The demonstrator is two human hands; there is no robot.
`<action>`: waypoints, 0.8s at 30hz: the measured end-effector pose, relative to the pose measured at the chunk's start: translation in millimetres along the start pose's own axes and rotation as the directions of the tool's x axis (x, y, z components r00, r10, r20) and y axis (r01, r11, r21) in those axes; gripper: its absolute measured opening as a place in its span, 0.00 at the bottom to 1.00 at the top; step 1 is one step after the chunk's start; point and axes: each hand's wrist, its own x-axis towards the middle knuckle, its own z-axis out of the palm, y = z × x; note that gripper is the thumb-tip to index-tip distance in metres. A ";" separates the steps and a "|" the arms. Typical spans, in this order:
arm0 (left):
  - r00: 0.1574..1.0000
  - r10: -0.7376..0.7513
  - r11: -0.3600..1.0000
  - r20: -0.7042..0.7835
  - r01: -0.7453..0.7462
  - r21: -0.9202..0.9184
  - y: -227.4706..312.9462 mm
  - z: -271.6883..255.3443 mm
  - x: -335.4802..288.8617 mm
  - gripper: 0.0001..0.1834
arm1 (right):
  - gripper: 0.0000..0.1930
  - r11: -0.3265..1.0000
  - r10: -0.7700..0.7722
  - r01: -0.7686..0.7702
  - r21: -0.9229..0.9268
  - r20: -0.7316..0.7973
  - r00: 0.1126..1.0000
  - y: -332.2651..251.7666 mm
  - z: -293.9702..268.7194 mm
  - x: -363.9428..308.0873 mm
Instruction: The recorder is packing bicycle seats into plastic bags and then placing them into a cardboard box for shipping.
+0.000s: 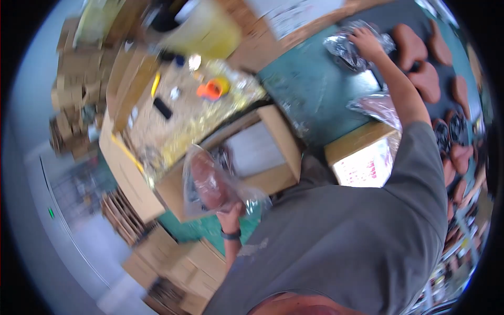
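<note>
My left hand (230, 218), with a dark band at the wrist, is closed on the end of a clear plastic bag. Inside that bag is a brown saddle (207, 181), held over the near left side of an open cardboard carton (282, 135). A white sheet (257, 149) and part of another bagged thing lie in the carton. Far out to the right, my right hand (366, 43) has its fingers curled onto a plastic-wrapped item (344, 51) on the green tabletop (302, 86); the wrap hides what it is.
Several brown saddles (424, 81) lie on a dark strip at the right. A smaller carton (362, 144) and another bagged item (375, 105) are near my right arm. Left of the open carton, a surface holds an orange tape dispenser (212, 90) and a black object (163, 108). Stacked cartons (79, 68) stand beyond.
</note>
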 end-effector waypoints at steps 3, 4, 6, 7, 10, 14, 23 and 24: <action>0.891 0.453 0.833 -0.030 -0.412 0.369 -83.4 -83.9 55.8 0.39 | 0.33 0.985 0.078 -0.099 0.142 0.150 0.986 -113.2 -64.1 -9.1; 0.796 0.600 0.645 0.082 -0.542 0.539 -91.9 -107.2 79.9 0.39 | 0.31 0.953 0.158 -0.192 0.233 0.156 0.975 -164.1 -94.4 -7.6; 0.809 0.577 0.758 -0.111 -0.480 0.442 -125.3 -139.3 131.0 0.38 | 0.30 0.749 0.336 -0.364 0.554 0.156 0.929 -260.3 -151.7 -12.9; 0.828 0.555 0.594 0.076 -0.458 0.662 -96.3 -144.1 162.0 0.37 | 0.30 0.667 0.393 -0.384 0.638 0.137 0.909 -300.4 -179.3 -26.8; 0.635 0.588 0.112 0.502 -0.678 0.727 -108.2 -164.6 271.7 0.24 | 0.28 0.284 0.117 -0.397 0.873 0.379 0.918 -415.9 -280.3 -16.7; 0.354 0.118 -0.369 0.928 -0.852 0.371 -178.8 -113.0 398.0 0.18 | 0.26 0.440 -0.211 -0.405 0.802 0.530 0.821 -569.9 -264.3 32.1; 0.618 0.217 0.062 0.756 -0.782 0.621 -275.1 -45.9 412.5 0.27 | 0.34 0.448 0.478 -0.749 0.488 0.578 0.662 -762.0 159.9 -7.4; 0.747 0.153 0.248 0.647 -0.663 0.706 -287.8 -58.1 380.3 0.25 | 0.26 0.458 0.079 -0.825 0.330 0.909 0.408 -779.1 163.2 -8.7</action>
